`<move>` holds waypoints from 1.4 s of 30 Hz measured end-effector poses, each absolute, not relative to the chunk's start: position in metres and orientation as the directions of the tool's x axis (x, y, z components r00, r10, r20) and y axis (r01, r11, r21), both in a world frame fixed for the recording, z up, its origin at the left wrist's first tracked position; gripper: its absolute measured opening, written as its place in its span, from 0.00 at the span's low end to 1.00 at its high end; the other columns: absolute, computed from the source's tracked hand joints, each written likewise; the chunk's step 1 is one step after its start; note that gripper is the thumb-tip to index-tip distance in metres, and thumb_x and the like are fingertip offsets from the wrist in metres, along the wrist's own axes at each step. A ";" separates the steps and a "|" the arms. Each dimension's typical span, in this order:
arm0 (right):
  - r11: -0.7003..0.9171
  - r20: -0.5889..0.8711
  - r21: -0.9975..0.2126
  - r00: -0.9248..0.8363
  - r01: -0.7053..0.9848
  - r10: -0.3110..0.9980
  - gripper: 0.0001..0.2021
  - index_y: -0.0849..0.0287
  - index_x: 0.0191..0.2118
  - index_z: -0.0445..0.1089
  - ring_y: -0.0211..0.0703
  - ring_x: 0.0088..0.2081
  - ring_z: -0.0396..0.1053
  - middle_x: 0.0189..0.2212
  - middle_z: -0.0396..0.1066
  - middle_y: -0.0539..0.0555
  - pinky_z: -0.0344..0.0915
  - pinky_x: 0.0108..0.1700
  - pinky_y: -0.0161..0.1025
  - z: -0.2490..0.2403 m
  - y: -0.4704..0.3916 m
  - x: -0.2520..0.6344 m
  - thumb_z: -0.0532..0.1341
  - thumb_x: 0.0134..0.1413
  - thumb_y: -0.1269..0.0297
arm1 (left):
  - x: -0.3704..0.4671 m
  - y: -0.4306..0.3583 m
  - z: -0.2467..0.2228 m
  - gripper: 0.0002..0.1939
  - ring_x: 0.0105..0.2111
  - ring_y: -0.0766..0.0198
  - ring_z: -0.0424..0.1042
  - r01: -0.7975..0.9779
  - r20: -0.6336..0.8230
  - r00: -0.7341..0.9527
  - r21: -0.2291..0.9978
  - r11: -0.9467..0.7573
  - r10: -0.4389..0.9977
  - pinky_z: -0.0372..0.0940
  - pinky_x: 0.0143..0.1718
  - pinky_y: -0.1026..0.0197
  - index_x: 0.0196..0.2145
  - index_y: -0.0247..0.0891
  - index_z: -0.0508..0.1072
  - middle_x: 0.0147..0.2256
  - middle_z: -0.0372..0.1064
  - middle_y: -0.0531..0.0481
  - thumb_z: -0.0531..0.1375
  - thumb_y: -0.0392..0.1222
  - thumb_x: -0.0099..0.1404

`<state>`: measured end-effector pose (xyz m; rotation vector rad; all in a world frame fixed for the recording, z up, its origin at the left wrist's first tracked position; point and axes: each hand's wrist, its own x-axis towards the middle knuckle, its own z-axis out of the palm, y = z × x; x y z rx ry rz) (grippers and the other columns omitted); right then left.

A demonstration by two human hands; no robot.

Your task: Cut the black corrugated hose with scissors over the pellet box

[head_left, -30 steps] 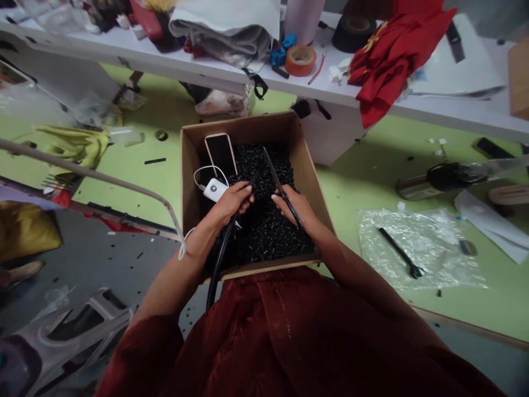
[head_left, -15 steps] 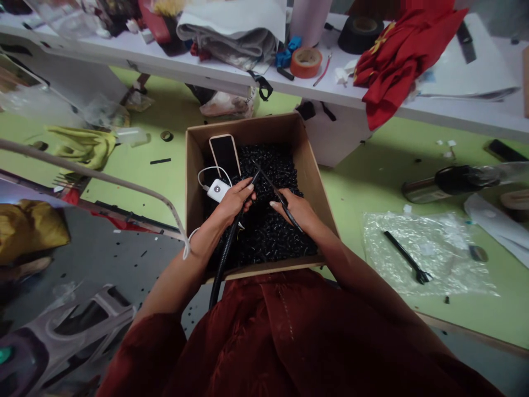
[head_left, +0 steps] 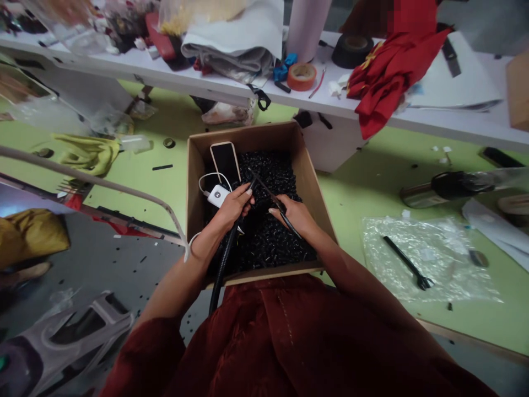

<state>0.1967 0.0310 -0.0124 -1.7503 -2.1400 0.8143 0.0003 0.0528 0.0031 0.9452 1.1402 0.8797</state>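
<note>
Both hands are at mid-frame, over an open cardboard box part filled with small black pieces. Left forearm enters from lower left and slants up to the right; the left hand has its back upward, thumb pointing right, fingers curled beneath. Grip: closed around a black ribbed tube, which runs from the box's near edge, at lower centre of the frame, up under the wrist; a short end shows past the fingertips. Right forearm comes in from lower right and slants up to the left, elbow outside the box. Right hand sits a little right of frame centre, thumb reaching left, fingers bent. Grip: narrow, closed on a long dark tool, its thin blade pointing up and left toward the tube's end; its rear end lies along the palm side. Blade and tube end overlap in view; contact cannot be told. The hands are near each other but apart. Just beyond the left hand, in the box's left part, lie a white device with a looped white cable and a phone leaning at the upper left corner.
</note>
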 end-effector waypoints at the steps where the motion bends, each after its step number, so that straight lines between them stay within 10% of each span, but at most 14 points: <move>1: 0.090 -0.153 -0.559 -0.210 0.824 0.966 0.18 0.54 0.50 0.65 0.49 0.40 0.73 0.38 0.75 0.55 0.63 0.38 0.37 -0.013 0.032 0.197 0.56 0.57 0.53 | 0.001 0.052 0.004 0.18 0.17 0.77 0.55 -0.091 -0.328 0.200 0.932 0.351 0.923 0.48 0.15 0.71 0.49 0.33 0.68 0.25 0.62 0.55 0.58 0.43 0.62; 20: -0.006 -0.036 -0.813 -0.040 0.583 0.999 0.11 0.56 0.42 0.64 0.45 0.33 0.71 0.30 0.73 0.53 0.63 0.36 0.38 -0.033 0.031 0.196 0.54 0.55 0.57 | 0.034 0.014 0.044 0.18 0.15 0.76 0.53 0.169 -0.302 0.415 0.952 0.254 0.858 0.48 0.14 0.70 0.47 0.35 0.70 0.23 0.59 0.57 0.54 0.47 0.63; 42: -0.085 -0.073 -0.942 0.047 0.326 0.996 0.15 0.56 0.43 0.63 0.42 0.30 0.68 0.32 0.70 0.52 0.65 0.35 0.39 -0.047 -0.011 0.174 0.54 0.53 0.53 | 0.036 -0.012 0.021 0.23 0.15 0.78 0.51 0.022 -0.345 0.351 0.932 0.361 0.870 0.45 0.14 0.71 0.50 0.32 0.67 0.24 0.56 0.57 0.55 0.49 0.62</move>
